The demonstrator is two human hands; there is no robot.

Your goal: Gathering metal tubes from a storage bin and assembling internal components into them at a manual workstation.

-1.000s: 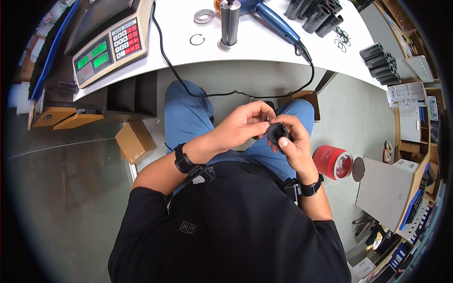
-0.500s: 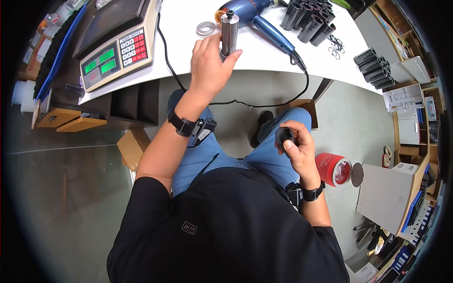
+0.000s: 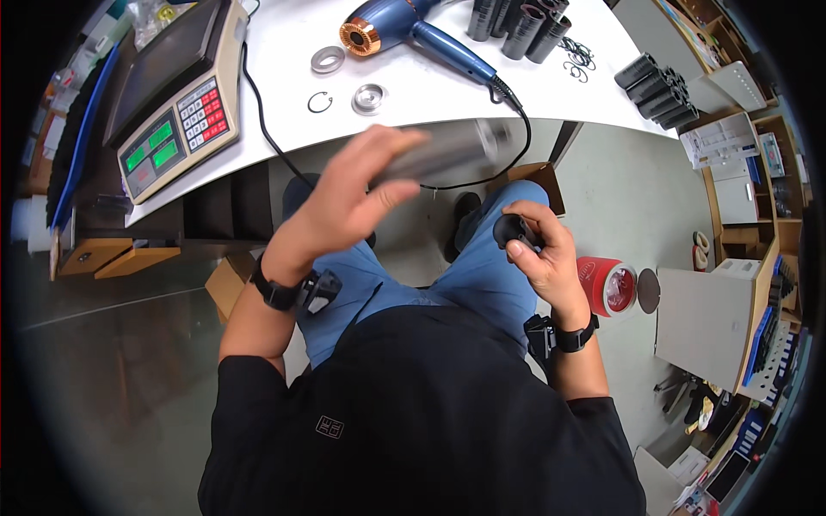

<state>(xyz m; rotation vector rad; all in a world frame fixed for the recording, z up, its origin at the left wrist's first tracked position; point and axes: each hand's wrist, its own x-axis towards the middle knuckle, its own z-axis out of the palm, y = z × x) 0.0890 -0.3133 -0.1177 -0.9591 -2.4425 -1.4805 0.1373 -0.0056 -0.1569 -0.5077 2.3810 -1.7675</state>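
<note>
My left hand (image 3: 351, 191) is closed round a silvery metal cylinder (image 3: 447, 153), which is tilted over toward the right in front of the table edge and smeared by motion. Over my right thigh, my right hand (image 3: 551, 262) grips a short black tube (image 3: 509, 230) with its round mouth turned up. On the white table beyond my left hand sit a stepped round metal piece (image 3: 369, 101), a thin open retaining ring (image 3: 320, 111) and a thicker metal ring (image 3: 327, 70).
A blue hair dryer (image 3: 389, 27) lies on the table, its cord hanging over the edge. To the left stands a scale (image 3: 176, 129). Black tubes (image 3: 521, 36), loose black rings (image 3: 580, 57) and more tubes (image 3: 658, 93) occupy the right side. A red canister (image 3: 600, 279) is on the floor.
My left hand has lifted the metal cylinder off the table and swung it toward me, tipping it sideways. The stepped piece and thin ring now show. My right hand still holds the tube.
</note>
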